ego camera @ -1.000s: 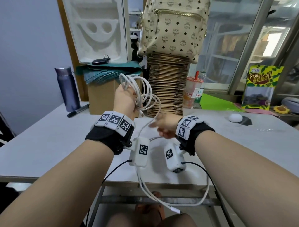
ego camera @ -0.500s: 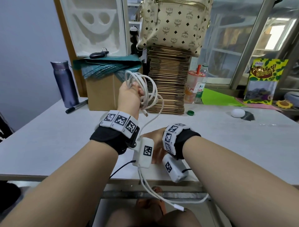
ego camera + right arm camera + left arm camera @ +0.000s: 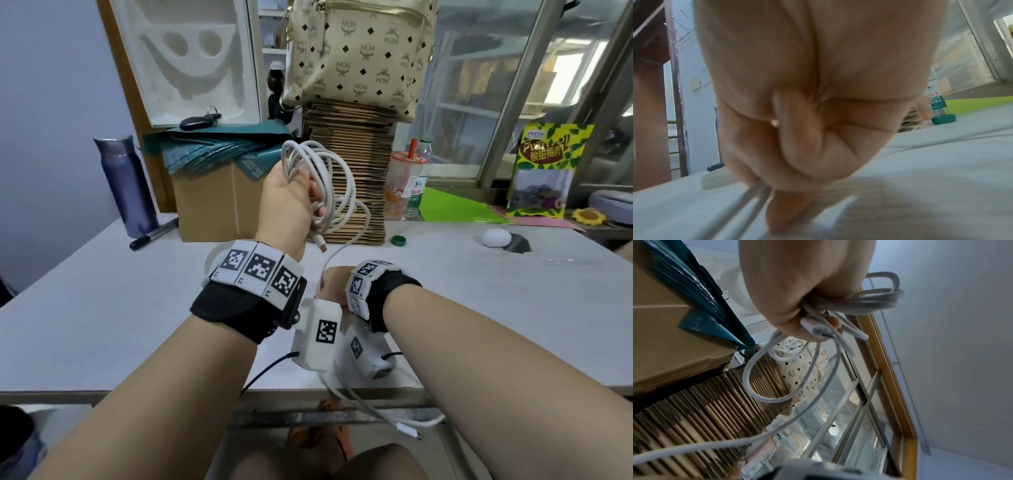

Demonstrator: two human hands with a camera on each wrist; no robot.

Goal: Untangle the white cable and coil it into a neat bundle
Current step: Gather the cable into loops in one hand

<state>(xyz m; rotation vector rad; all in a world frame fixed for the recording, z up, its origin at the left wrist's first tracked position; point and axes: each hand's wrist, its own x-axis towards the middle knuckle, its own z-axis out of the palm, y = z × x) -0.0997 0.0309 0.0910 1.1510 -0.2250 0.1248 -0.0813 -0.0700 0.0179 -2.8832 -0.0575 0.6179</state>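
White cable [image 3: 329, 178]: several loops bunched in raised left hand [image 3: 287, 202] above worktop [image 3: 102, 308]; right hand [image 3: 334, 284] has dropped near worktop edge, pinching loose tail, drawing slack for next loop; tail end dangles below edge

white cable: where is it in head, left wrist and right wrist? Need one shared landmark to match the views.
Head: white cable coiled in the left hand, upper centre; a strand drops to the right hand.
Left wrist: coils bunched in the grip at top, loops hanging toward centre.
Right wrist: blurred strands run from under the hand to lower left.
Shared landmark: cardboard stack.
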